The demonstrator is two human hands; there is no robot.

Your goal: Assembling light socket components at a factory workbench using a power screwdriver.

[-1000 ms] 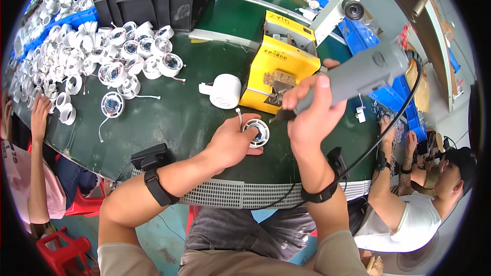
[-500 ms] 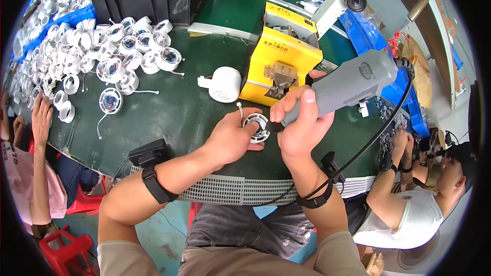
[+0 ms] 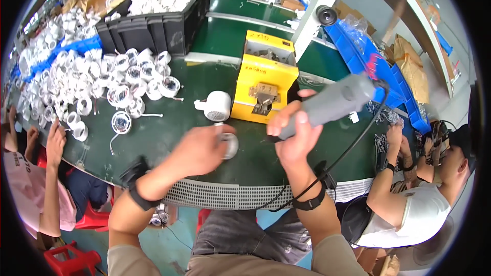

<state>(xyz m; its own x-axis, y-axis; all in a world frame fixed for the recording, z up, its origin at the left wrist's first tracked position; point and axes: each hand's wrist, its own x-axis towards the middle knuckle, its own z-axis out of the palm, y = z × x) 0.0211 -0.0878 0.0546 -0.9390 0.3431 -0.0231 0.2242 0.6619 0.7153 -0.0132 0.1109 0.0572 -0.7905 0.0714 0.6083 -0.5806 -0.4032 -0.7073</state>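
Note:
My left hand [image 3: 197, 148] is closed on a small round white housing [image 3: 231, 146], blurred by motion and partly behind my fingers. My right hand [image 3: 295, 135] grips a grey electric screwdriver [image 3: 335, 101], tilted with its cable end up to the right. Its dark tip is apart from the housing. Just beyond my left hand lies a white drum-shaped part [image 3: 218, 105] with a short side stub. A yellow machine [image 3: 263, 79] with a metal fixture on its front stands behind the screwdriver's tip.
A heap of white ring housings [image 3: 123, 71] covers the left of the green bench [image 3: 169, 133]. Behind it stands a black crate [image 3: 148, 33] of white parts. Blue trays [image 3: 353, 41] line the right. Co-workers sit at both sides; one's hand [image 3: 55, 140] rests near the heap.
My left hand has drawn the round housing leftward, away from the screwdriver's tip. The right hand still holds the screwdriver, slightly shifted left. The whole view has tilted up.

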